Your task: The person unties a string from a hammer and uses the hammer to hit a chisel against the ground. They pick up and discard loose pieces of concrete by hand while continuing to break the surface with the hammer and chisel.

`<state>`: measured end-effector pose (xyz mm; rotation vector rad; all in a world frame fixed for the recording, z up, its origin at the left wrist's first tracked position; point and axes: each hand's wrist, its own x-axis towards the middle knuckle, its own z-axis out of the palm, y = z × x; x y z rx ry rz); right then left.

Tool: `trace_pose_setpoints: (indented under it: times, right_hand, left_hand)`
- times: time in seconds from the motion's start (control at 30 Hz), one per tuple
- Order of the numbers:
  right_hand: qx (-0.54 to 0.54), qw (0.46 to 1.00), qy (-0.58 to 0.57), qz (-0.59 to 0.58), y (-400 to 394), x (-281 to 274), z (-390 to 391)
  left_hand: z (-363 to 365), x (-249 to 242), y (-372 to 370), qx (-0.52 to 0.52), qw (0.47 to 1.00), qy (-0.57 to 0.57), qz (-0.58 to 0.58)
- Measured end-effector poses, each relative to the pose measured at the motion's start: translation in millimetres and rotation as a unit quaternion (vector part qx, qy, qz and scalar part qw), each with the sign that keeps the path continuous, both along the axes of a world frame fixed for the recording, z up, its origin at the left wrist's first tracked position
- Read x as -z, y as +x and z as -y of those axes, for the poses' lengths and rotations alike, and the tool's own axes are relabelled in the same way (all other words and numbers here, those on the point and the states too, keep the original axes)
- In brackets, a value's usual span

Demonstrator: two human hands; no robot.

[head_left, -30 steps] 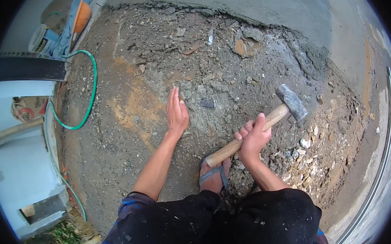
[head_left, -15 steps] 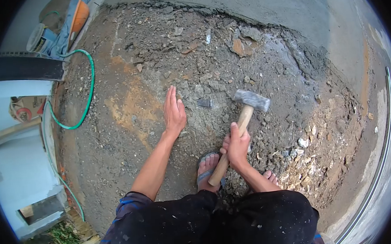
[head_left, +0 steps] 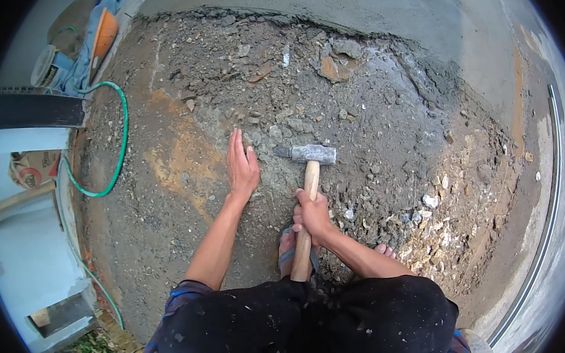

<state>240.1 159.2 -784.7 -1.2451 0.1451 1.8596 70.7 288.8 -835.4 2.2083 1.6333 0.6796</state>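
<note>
A short-handled sledgehammer [head_left: 313, 153] with a grey, scuffed head and a pale wooden handle is in my right hand [head_left: 312, 211], fingers wrapped round the middle of the handle. The left end of its head meets a small dark block-like piece [head_left: 282, 152] standing in the gravelly soil [head_left: 211, 71]. To the left of that piece, my left hand [head_left: 242, 168] is held open, fingers straight and side by side, holding nothing. My sandalled foot [head_left: 286, 243] shows partly behind the handle's lower end.
Smooth wet-looking concrete [head_left: 375, 2] borders the soil at the top and right. A green hose [head_left: 125, 115] curves along the left, below an orange hard-shell item [head_left: 104, 35] and a bucket [head_left: 49, 66]. Pale stones [head_left: 431, 201] lie at right; a broken slab [head_left: 335, 68] lies farther off.
The hammer has swung left, its head now against the small dark piece. My right hand moved left with it. My left hand keeps its pose while the view shifts slightly.
</note>
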Motion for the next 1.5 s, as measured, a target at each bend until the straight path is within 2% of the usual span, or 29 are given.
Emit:
trace_pose_setpoints:
  times: [0.03, 0.07, 0.13, 0.23, 0.27, 0.33, 0.37, 0.4, 0.47, 0.5, 0.57, 0.67, 0.8, 0.9, 0.97, 1.0, 1.27, 1.37, 1.5]
  right_hand:
    - [-0.005, 1.000, -0.004, -0.012, 15, -24, -9]
    - [-0.047, 0.998, 0.037, -0.029, 38, -25, -13]
    - [-0.029, 0.997, 0.068, 0.017, 65, -53, -12]
    - [0.124, 0.979, 0.135, 0.088, 85, -72, -17]
    - [0.121, 0.980, 0.134, 0.089, 77, -66, -17]
    - [0.210, 0.957, 0.129, 0.155, 49, -33, -14]
    - [0.064, 0.974, 0.107, 0.186, 40, -14, -5]
    - [-0.140, 0.966, 0.116, 0.182, 35, -13, -8]
    - [-0.091, 0.995, 0.026, 0.031, 36, -10, -4]
    - [-0.101, 0.993, 0.047, 0.028, 48, -12, -12]
    - [-0.110, 0.992, 0.051, 0.016, 57, -11, 2]
    - [-0.076, 0.996, 0.028, -0.042, 60, -7, 4]
    - [-0.090, 0.995, 0.020, -0.029, 62, -5, 3]
    - [-0.092, 0.995, 0.022, -0.035, 61, -4, 4]
    - [-0.090, 0.995, 0.025, -0.032, 61, -3, 4]
    - [-0.093, 0.995, 0.027, -0.030, 62, -2, 5]
    - [-0.096, 0.994, 0.040, -0.034, 62, 4, 8]
    - [-0.093, 0.994, 0.042, -0.040, 62, 7, 9]
    - [-0.095, 0.994, 0.048, -0.040, 63, 8, 10]
  left_hand:
    - [-2, 2, -4, -0.002, 1.000, 0.005, -0.003]
    - [-13, 7, -6, -0.011, 1.000, 0.017, -0.004]
    - [-5, 0, -6, -0.011, 1.000, 0.000, -0.018]
    - [-11, 1, -4, -0.010, 1.000, 0.007, -0.004]
    - [-10, 1, -5, -0.012, 1.000, 0.005, -0.003]
    - [-11, -1, -1, -0.016, 1.000, 0.007, -0.003]
    - [-11, -3, 2, -0.011, 1.000, 0.009, 0.002]
    - [-13, -6, 6, -0.029, 1.000, 0.002, 0.005]
    - [-27, -8, 16, -0.039, 0.999, 0.006, 0.006]
    - [-33, -10, 23, -0.060, 0.998, 0.001, 0.012]
    - [-2, -11, 9, -0.080, 0.996, -0.042, -0.004]
    - [-23, -24, 18, -0.063, 0.991, -0.042, -0.111]
    - [-35, -36, 19, -0.076, 0.988, -0.082, -0.105]
    - [-40, -36, 15, -0.041, 0.988, -0.092, -0.117]
    - [-44, -38, 10, 0.035, 0.981, -0.086, -0.170]
    - [-44, -38, 7, 0.036, 0.981, -0.087, -0.171]
    - [-53, -42, 10, -0.052, 0.977, -0.117, -0.171]
    - [-63, -41, 4, -0.016, 0.972, -0.146, -0.184]
    - [-67, -55, 14, -0.024, 0.958, -0.186, -0.216]
